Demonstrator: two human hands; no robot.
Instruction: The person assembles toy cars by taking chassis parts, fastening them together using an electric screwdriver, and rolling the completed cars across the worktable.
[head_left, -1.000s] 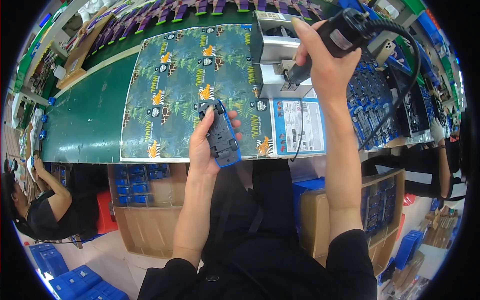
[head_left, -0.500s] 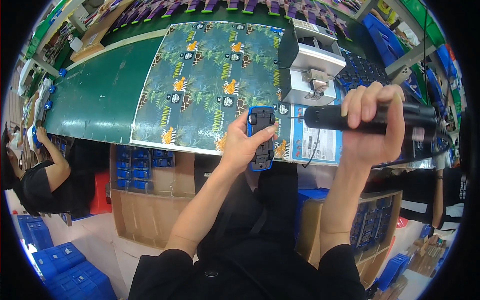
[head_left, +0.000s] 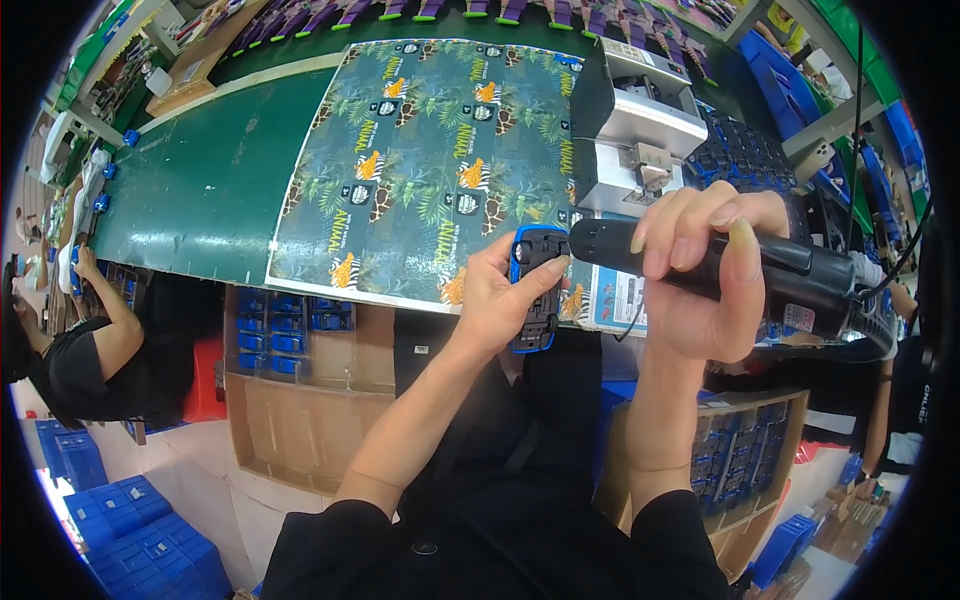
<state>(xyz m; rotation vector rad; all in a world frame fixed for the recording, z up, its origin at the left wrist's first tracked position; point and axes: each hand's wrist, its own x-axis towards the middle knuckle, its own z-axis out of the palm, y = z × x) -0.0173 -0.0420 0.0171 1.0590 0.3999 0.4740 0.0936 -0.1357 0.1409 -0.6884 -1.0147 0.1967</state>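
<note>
1. Top edge: row of purple toy figures (head_left: 511,10), green-tipped.
2. Upper left: small white bottle (head_left: 157,81).
3. Far left: co-worker (head_left: 88,358) in black top; red stool (head_left: 206,380) just beside.
4. Lower left: blue plastic bins (head_left: 150,545), close together.

Left hand (head_left: 500,300) at bench's (head_left: 200,220) near edge: fingers curled, thumb (head_left: 542,280) laid across, wrist roughly straight, left forearm (head_left: 420,415) slanting up-right. Right hand (head_left: 705,290) just right of it, larger in view, wrapped grip: fingers bent over, right thumb (head_left: 742,290) pointing up, right forearm (head_left: 662,420) near vertical. Hands close, not touching.
</note>
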